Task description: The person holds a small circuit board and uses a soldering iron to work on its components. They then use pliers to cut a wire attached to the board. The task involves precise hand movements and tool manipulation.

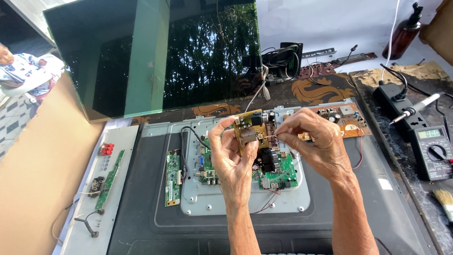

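The person's left hand point(233, 158) holds a small tan circuit board point(250, 130) upright above the opened back of a flat television point(141, 208) that lies face down on the bench. Its fingers are closed around the board's lower left edge, the thumb pressed on the near face. The right hand point(314, 141) reaches in from the right, its thumb and forefinger pinched shut at the board's right edge, on what looks like a thin wire or component lead; the piece is too small to identify.

The step in hand appears to be close work on one part of the lifted board, either freeing or seating a fine lead. The next move likely calls for a steady left grip so the board does not twist, and a light, straight pull or push from the right fingertips rather than a sideways tug.

Under the hands, a green main board point(281, 174) sits on the grey metal plate point(207, 198) at the middle of the chassis, with a narrow green strip board point(172, 177) just left of it. An orange power board point(347, 120) lies toward the far right corner of the chassis. At the bench's right edge stand a soldering iron point(417, 106), a multimeter point(432, 151) and a brush point(444, 200). A dark screen panel point(155, 52) leans at the far side.
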